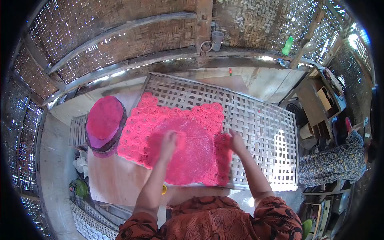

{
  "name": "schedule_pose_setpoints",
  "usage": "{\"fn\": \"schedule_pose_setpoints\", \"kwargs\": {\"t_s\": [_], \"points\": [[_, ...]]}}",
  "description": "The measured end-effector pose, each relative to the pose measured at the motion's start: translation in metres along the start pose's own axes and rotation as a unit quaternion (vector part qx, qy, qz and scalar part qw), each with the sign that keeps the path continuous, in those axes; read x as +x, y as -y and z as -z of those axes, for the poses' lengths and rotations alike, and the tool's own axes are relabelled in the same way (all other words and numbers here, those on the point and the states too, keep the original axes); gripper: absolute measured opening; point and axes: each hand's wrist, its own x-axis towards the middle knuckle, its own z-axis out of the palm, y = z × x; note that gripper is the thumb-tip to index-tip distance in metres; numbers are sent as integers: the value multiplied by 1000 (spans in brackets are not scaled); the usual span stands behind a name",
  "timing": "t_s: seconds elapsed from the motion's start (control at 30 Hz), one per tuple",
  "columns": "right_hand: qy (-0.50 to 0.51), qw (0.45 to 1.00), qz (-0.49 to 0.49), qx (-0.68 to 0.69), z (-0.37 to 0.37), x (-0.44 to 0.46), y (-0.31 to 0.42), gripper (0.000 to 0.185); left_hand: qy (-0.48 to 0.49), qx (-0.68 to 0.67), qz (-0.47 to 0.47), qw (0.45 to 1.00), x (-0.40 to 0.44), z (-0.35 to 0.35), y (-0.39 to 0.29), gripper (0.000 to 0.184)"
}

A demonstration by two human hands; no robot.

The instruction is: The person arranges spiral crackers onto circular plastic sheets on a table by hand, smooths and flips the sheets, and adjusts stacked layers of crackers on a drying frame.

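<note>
Pink coiled noodle crackers (138, 132) lie in close rows over the left part of a woven bamboo rack (260, 120). On top of them rests a round, shiny pink disc (192, 148), partly covered by my left arm. My left hand (169, 140) is over the disc's left side, its fingers curled around something pink and coiled, blurred by motion. Beside the disc, my right hand (237, 143) is at the upper right edge of a narrow strip of the same crackers (222, 162). Its fingers look closed on that edge, partly hidden by the pink pieces.
Stacked round pink discs (105, 120) sit left of the rack on a wooden board (112, 176). At the right stands another person (336, 164) in a patterned garment, near a wooden cabinet (316, 100). A green bottle (287, 46) and a cup (217, 40) are on the wall ledge.
</note>
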Motion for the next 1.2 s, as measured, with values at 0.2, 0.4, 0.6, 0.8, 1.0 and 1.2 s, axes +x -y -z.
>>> {"fn": "schedule_pose_setpoints", "kwargs": {"t_s": [0.2, 0.4, 0.6, 0.8, 1.0, 1.2], "points": [[249, 765, -104, 585, -5, -33, 50, 34, 123, -200, 154, 960, -41, -107, 47, 18], [-74, 835, -35, 544, -5, 35, -16, 24, 94, 361, -255, 892, -80, -97, 51, 39], [-70, 756, -119, 640, -26, 68, -40, 22, 139, 523, -212, 814, -89, -89, 48, 40], [-129, 980, -39, 146, -25, 46, -14, 23, 127, 478, -208, 844, -93, -89, 50, 34], [-79, 983, 86, 141, -39, -3, 16, 21, 117, 503, -221, 827, -100, -93, 53, 30], [15, 985, 92, 146, -43, -52, 40, 19, 116, 121, -62, 984, -58, -60, 87, 4]]}}
